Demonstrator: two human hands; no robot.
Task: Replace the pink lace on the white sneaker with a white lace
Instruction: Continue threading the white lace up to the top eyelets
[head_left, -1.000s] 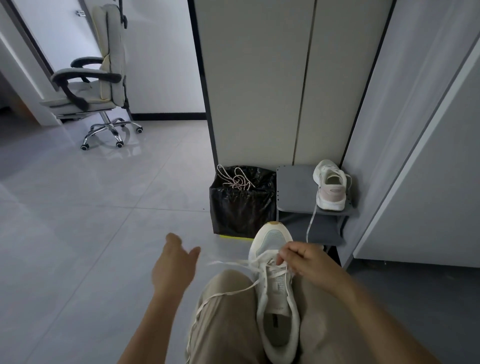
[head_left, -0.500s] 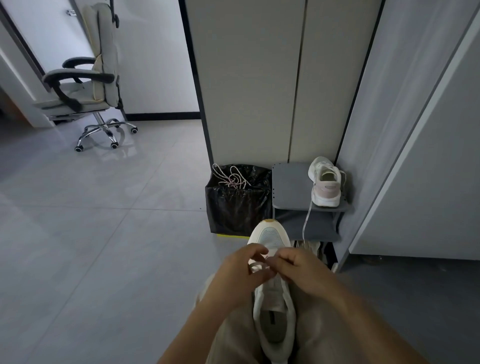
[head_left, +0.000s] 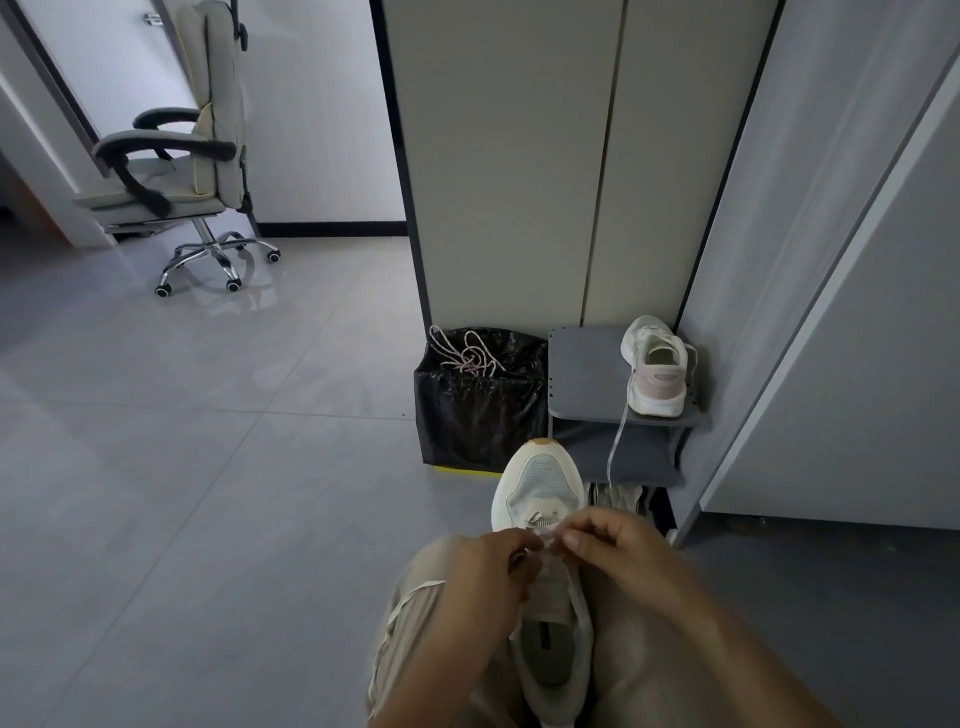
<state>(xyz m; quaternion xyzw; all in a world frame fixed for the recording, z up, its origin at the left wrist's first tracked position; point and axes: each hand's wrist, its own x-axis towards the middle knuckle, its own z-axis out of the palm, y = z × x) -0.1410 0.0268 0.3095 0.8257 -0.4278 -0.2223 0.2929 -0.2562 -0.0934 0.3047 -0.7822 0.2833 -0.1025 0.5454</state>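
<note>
Sitting with the white sneaker (head_left: 545, 478) lying on the lap at the bottom middle of the frame, toe pointing up the picture and the opening facing the camera. Both hands meet right over the lowest eyelets, just below the mesh toe. The left hand (head_left: 483, 577) has its fingers curled in and pinched together on the white lace (head_left: 541, 521), and the right hand (head_left: 618, 556) does the same from the other side, thumb and forefinger closed on it. The fingertips of the two hands nearly touch. Which eyelet the lace sits in, can't tell, the fingers cover it. A loose run of that lace trails down over the beige trousers (head_left: 415, 649) at the lower left of the lap.

The pink lace (head_left: 470, 356) is well apart from the shoe, lying in a tangle on top of the black bin (head_left: 478, 415) in the middle of the frame, at the foot of the tall cabinet (head_left: 519, 156). Just right of the bin is a grey rack (head_left: 582, 364) with a second sneaker (head_left: 655, 366) on its top shelf, heel toward the camera, one pale strand (head_left: 618, 441) hanging off it over the shelf edge. An office chair (head_left: 176, 156) stands at the upper left.
</note>
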